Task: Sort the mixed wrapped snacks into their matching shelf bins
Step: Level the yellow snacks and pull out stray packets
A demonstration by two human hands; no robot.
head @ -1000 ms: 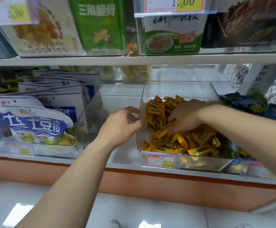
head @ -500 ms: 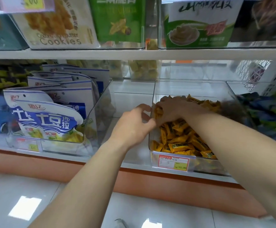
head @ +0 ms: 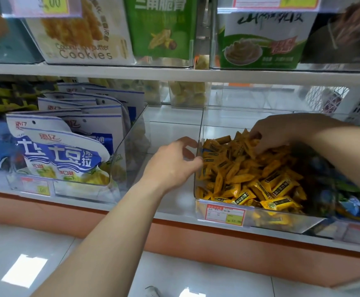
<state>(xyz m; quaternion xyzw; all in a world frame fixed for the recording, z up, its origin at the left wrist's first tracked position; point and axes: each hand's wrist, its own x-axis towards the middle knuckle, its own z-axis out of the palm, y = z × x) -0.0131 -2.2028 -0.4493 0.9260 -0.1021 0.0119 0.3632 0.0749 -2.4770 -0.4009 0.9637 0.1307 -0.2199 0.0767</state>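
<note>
- Right hand: fingers curl down into the rear of the pile of yellow wrapped snacks. The fingertips are buried, so I cannot tell whether they hold a piece.
- Left hand: thumb and fingers are partly curled at the left wall of the clear bin. It touches or nearly touches that wall; whether it pinches the edge cannot be told.
- Step judged in hand: searching the yellow pile for pieces that do not belong.
- Recommended method: brace the bin at its wall with the left hand and rake the top layer forward with the right, exposing the lower layers. Lift out one stray at a time, pinched by the wrapper end.
- Risk: the pile sits high against the low front wall above the price label, so vigorous stirring may spill pieces over it.
- Adjacent: blue wrapped snacks lie in the next bin to the right, the likely source and destination of strays.
</note>
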